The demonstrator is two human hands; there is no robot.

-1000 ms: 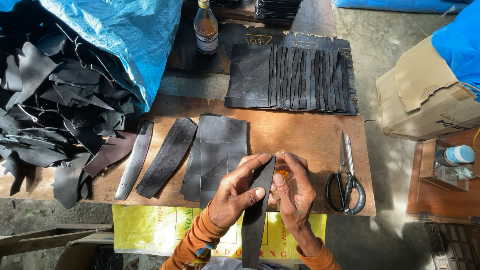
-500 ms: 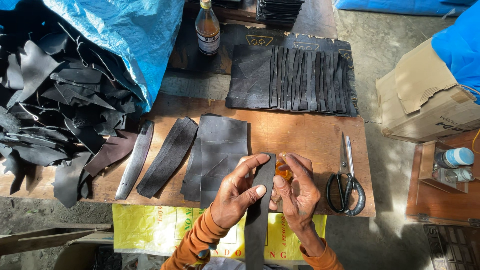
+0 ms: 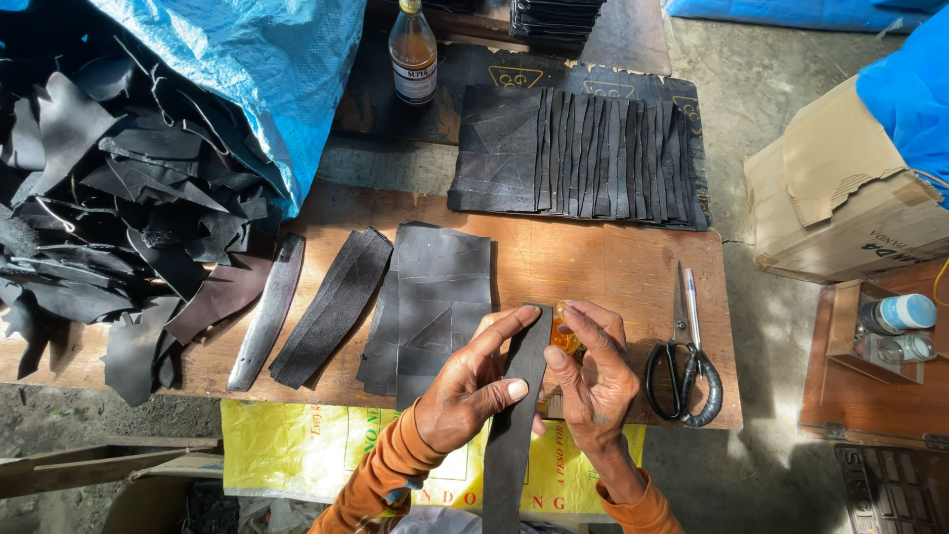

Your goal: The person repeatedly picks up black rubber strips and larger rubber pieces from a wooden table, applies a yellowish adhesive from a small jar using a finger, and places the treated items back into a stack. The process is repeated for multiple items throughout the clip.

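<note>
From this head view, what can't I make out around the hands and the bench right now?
- Small orange object: mostly covered by right hand fingers; its kind is unclear.
- Black strip: lower end cut off by the bottom edge; left hand grips it.
- Bottle: top cut by the upper edge.
- Scrap pile: runs under the blue tarp and off the left edge.
- Scissors: blade tips too thin to judge.

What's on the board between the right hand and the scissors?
Nothing: in the head view, only bare wooden board separates the right hand from the scissors.
</note>
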